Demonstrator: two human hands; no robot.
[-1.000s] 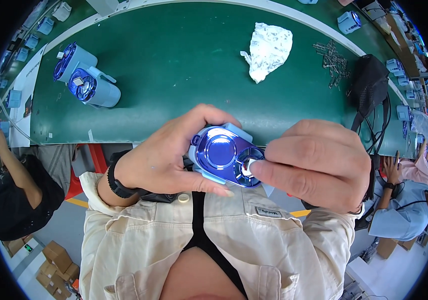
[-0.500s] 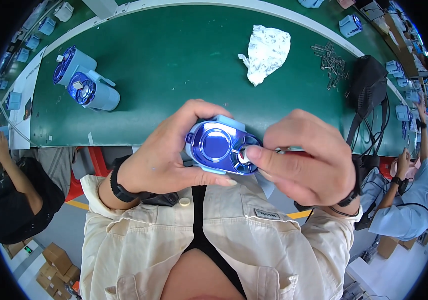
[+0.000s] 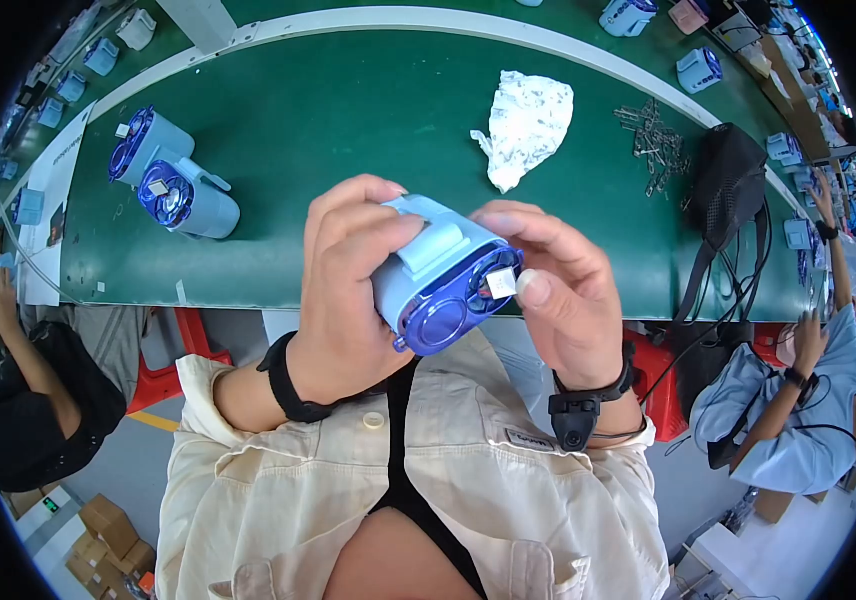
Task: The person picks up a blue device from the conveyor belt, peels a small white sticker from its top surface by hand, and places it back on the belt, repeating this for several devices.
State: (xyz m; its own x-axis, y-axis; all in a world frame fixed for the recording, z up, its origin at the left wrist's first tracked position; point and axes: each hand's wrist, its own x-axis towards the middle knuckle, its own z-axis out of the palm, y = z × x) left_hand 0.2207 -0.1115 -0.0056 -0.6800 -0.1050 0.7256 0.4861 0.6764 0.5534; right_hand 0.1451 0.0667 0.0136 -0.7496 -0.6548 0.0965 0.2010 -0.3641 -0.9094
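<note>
I hold a light-blue jug (image 3: pixel 423 235) with a shiny dark-blue lid (image 3: pixel 445 322) above the table's near edge. The jug is tilted, its lid facing me and its light-blue handle on the upper side. My left hand (image 3: pixel 348 270) wraps round its left side. My right hand (image 3: pixel 568 290) is curled about the right end, fingers at the far side and thumb by the lid. Beside that thumb, a small white square piece (image 3: pixel 501 283) sits on the lid. The right fingertips are partly hidden behind the jug.
Two similar jugs (image 3: pixel 203 208) stand at the left on the green table (image 3: pixel 348 110). A crumpled white bag (image 3: pixel 528 125), a heap of small metal parts (image 3: pixel 654 145) and a black bag (image 3: pixel 728 175) with cables lie to the right. Other people (image 3: pixel 798 400) sit on both sides.
The jug has turned so its handle side shows more, and my left fingers now reach over it. My right hand has opened from its pinch over the lid and moved to the jug's right end.
</note>
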